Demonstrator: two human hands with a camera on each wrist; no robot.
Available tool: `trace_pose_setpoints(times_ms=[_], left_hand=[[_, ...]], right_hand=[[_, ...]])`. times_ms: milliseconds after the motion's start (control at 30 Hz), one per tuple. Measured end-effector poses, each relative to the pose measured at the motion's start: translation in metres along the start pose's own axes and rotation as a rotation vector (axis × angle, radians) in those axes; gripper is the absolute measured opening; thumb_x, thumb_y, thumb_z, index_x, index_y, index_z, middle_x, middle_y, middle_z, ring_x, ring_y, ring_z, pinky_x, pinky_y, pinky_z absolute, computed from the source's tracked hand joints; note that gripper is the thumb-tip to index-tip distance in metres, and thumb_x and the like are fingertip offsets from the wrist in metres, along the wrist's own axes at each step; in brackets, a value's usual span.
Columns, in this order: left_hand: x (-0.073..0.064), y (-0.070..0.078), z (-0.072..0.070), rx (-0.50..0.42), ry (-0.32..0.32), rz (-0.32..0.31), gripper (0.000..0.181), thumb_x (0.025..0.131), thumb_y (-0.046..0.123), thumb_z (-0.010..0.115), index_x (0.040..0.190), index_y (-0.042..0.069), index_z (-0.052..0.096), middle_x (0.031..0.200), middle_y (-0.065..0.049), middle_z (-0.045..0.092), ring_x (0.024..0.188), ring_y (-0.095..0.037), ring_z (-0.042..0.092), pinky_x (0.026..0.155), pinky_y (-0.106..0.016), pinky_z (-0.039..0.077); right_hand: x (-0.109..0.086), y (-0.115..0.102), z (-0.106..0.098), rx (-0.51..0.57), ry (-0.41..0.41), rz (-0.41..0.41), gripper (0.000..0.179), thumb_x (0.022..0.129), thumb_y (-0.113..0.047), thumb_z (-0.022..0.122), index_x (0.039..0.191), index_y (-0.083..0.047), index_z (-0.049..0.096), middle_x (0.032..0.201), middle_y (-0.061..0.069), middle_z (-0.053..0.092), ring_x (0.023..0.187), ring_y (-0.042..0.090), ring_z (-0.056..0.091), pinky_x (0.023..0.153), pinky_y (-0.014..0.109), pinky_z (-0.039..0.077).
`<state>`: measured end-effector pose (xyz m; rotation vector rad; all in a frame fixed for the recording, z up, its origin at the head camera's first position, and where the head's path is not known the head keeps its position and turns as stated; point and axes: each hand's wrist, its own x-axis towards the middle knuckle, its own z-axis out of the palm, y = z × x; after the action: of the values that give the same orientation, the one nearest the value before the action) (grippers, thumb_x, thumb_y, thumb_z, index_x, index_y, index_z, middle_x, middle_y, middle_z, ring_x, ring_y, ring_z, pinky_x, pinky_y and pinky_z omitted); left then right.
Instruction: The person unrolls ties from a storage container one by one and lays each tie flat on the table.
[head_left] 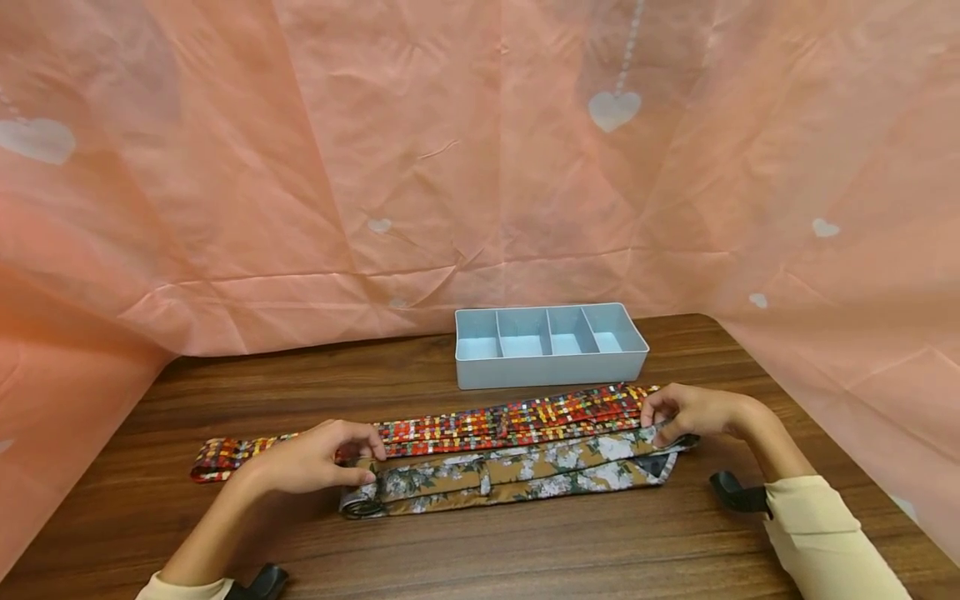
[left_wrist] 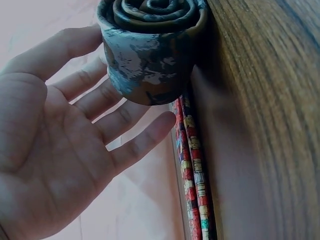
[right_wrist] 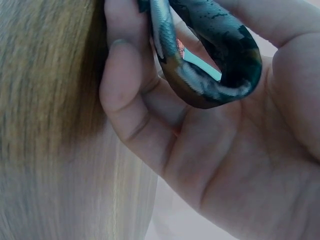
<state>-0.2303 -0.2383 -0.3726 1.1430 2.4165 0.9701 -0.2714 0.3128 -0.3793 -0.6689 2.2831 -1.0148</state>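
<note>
A brown floral necktie (head_left: 525, 475) lies lengthwise across the table, doubled along its length, its left end wound into a roll (left_wrist: 150, 60). My left hand (head_left: 322, 458) holds this roll between thumb and fingers; in the left wrist view the lower fingers spread out straight behind it. At the other end, my right hand (head_left: 693, 412) pinches the necktie's upper layer near the wide tip. A bent loop of the floral cloth (right_wrist: 200, 85) shows inside the right hand's curled fingers. Just behind lies a red and yellow checked necktie (head_left: 450, 429), also folded lengthwise, partly hidden by both hands.
A pale blue box (head_left: 551, 369) with several compartments stands at the back of the wooden table (head_left: 525, 558). Peach cloth (head_left: 420, 167) with white hearts hangs behind and at both sides. Black wrist mounts (head_left: 738, 493) sit at both sleeves.
</note>
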Motion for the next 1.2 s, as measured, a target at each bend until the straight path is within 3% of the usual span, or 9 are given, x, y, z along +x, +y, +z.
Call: trace_pose_setpoints(times_ms=[167, 500, 633, 1033, 1200], left_hand=[[-0.0008, 0.0032, -0.0035, -0.005, -0.013, 0.017, 0.017, 0.094, 0.01, 0.073, 0.108, 0.003, 0.067, 0.086, 0.01, 0.058, 0.082, -0.003, 0.056, 0.079, -0.031, 0.051], [-0.0056, -0.0006, -0.0037, 0.002, -0.028, 0.029, 0.021, 0.088, 0.001, 0.07, 0.108, 0.003, 0.067, 0.094, 0.008, 0.063, 0.087, -0.002, 0.056, 0.079, -0.029, 0.051], [-0.0073, -0.0003, -0.0048, 0.002, -0.042, 0.013, 0.022, 0.087, 0.002, 0.07, 0.109, 0.004, 0.068, 0.101, 0.007, 0.066, 0.091, -0.003, 0.057, 0.082, -0.029, 0.051], [-0.0093, 0.0028, -0.009, -0.008, -0.08, -0.037, 0.027, 0.084, -0.001, 0.067, 0.109, 0.008, 0.068, 0.1, 0.007, 0.067, 0.09, -0.011, 0.059, 0.081, -0.031, 0.051], [-0.0089, 0.0039, -0.0084, 0.014, -0.078, -0.052, 0.019, 0.091, 0.007, 0.07, 0.11, 0.009, 0.069, 0.102, 0.008, 0.067, 0.093, -0.007, 0.059, 0.084, -0.031, 0.051]], right_hand=[[0.0002, -0.0019, -0.0012, -0.005, 0.007, 0.004, 0.022, 0.084, -0.004, 0.076, 0.097, 0.007, 0.063, 0.078, -0.005, 0.055, 0.071, 0.006, 0.05, 0.068, 0.023, 0.043], [0.0013, -0.0033, -0.0022, -0.012, 0.001, 0.023, 0.022, 0.084, -0.004, 0.077, 0.097, 0.007, 0.063, 0.078, -0.005, 0.055, 0.071, 0.006, 0.049, 0.068, 0.023, 0.042], [0.0012, -0.004, -0.0014, -0.006, -0.001, 0.026, 0.022, 0.084, -0.004, 0.077, 0.097, 0.007, 0.063, 0.077, -0.005, 0.055, 0.07, 0.006, 0.049, 0.067, 0.023, 0.043], [0.0005, -0.0064, -0.002, 0.004, -0.014, 0.015, 0.022, 0.084, -0.002, 0.076, 0.098, 0.009, 0.063, 0.077, -0.006, 0.056, 0.07, 0.005, 0.048, 0.068, 0.023, 0.042], [0.0004, -0.0052, -0.0008, 0.008, -0.015, 0.015, 0.022, 0.084, -0.003, 0.076, 0.097, 0.009, 0.063, 0.077, -0.005, 0.056, 0.07, 0.005, 0.048, 0.068, 0.024, 0.042]])
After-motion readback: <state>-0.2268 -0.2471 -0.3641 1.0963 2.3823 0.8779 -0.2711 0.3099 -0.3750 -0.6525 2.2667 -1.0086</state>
